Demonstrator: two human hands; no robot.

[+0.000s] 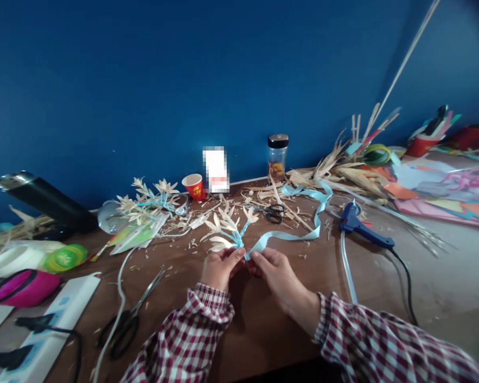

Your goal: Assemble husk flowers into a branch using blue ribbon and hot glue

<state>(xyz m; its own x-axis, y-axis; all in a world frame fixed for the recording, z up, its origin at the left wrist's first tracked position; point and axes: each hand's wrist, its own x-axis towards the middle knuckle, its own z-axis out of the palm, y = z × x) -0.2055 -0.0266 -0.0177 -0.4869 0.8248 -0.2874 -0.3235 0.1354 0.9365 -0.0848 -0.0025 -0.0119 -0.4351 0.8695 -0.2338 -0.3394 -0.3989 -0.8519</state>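
My left hand (220,267) pinches the base of a small bunch of pale dried-husk flowers (230,230) whose stems are wrapped in light blue. Close beside it, the fingers of my right hand (277,272) are closed on a light blue ribbon (279,235) where it meets the stems. From there the ribbon trails in loose curves to the right and back across the table. The fingertips partly hide the point where ribbon and stems touch.
Black-handled scissors (130,322) lie at front left near a power strip (62,319). A blue glue gun (361,229) is at right. Behind are finished flowers (154,199), a red paper cup (194,186), a glass jar (277,159), smaller scissors (274,213) and scattered husk scraps.
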